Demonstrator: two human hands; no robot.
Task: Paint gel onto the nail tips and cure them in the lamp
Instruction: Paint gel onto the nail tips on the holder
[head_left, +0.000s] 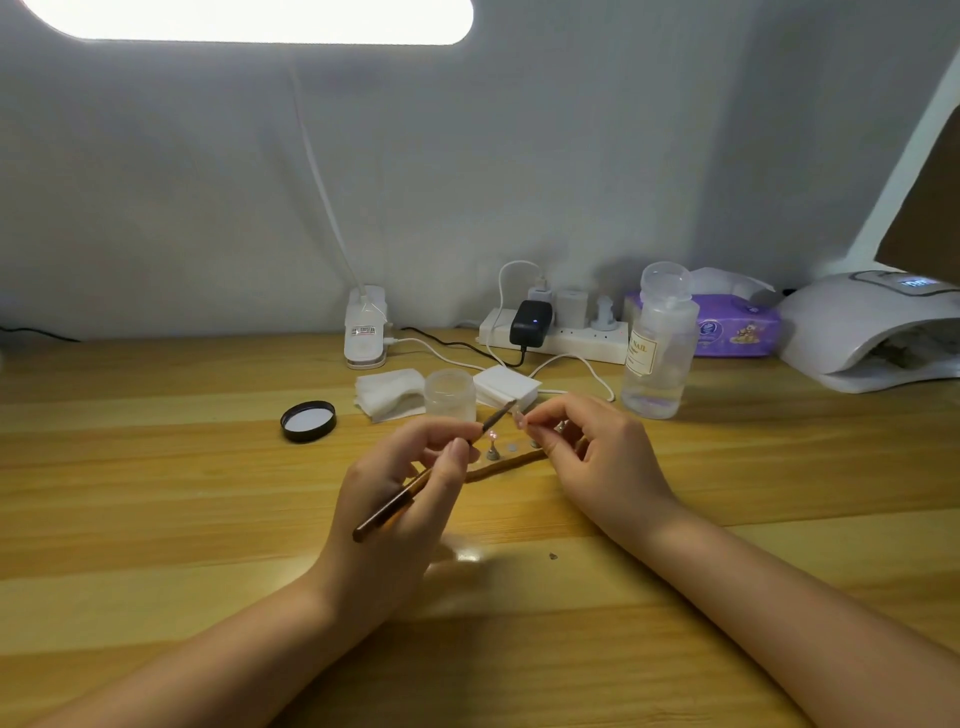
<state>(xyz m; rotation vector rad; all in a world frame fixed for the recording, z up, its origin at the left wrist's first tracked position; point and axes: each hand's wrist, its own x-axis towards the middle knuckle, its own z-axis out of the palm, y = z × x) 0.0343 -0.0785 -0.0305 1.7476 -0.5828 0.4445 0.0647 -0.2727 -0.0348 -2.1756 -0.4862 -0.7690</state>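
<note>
Painting is still underway: the left hand (415, 483) pinches the brush (431, 467), bristles aimed at a nail tip (519, 419) pinched in the right hand's (597, 457) fingertips. Below the hands sits a wooden strip (506, 464) with more stands (painted or not, can't tell). The curing lamp (872, 332), far right of the right hand, probably comes next.

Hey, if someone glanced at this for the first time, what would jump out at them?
Mid-table, the left hand grips a brush pointed at a nail tip pinched by the right hand. A white curing lamp sits far right, a black lid lies left.
</note>
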